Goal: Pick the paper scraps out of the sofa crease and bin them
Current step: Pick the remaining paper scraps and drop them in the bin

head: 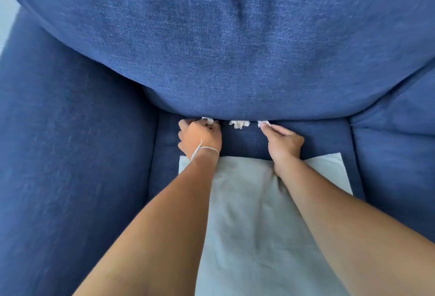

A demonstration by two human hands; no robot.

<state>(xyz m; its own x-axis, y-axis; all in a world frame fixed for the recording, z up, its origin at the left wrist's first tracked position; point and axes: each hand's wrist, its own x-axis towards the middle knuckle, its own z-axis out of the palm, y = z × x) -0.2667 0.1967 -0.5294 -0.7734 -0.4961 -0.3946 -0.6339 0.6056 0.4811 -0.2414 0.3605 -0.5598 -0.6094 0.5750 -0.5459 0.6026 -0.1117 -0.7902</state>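
Three white paper scraps poke out of the crease between the blue sofa's back cushion point(235, 60) and its seat point(244, 140). My left hand point(200, 136) pinches the left scrap point(208, 120) at the crease. My right hand point(283, 141) has its fingertips closed on the right scrap point(263, 123). Between my hands the middle scrap point(239, 123) lies untouched, half tucked under the cushion. No bin is in view.
A pale grey cloth or sheet point(259, 213) lies flat on the seat under my forearms. The sofa's left armrest point(70, 154) and right armrest point(395, 166) close in the seat on both sides.
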